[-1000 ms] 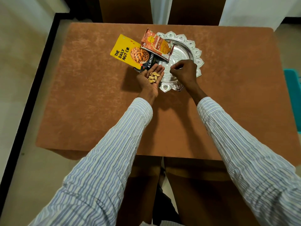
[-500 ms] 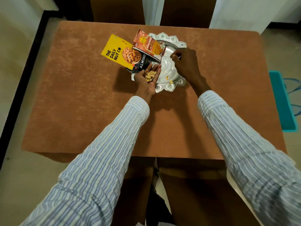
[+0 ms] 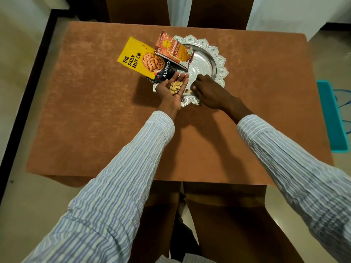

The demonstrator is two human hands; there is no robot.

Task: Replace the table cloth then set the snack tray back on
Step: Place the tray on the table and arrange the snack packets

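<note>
Single head view, looking steeply down and forward over the table cloth (image 3: 95,120); both hands' fingers sitting near upper centre, arms filling the foreground.

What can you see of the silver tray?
The tray is round, shiny embossed metal with a scalloped, petal-like rim. It lies flat on the brown cloth, far centre. An orange packet leans over its left edge; the almond pouch overlaps it. The right hand reaches in; the left hand cups shells above its near edge.
</note>
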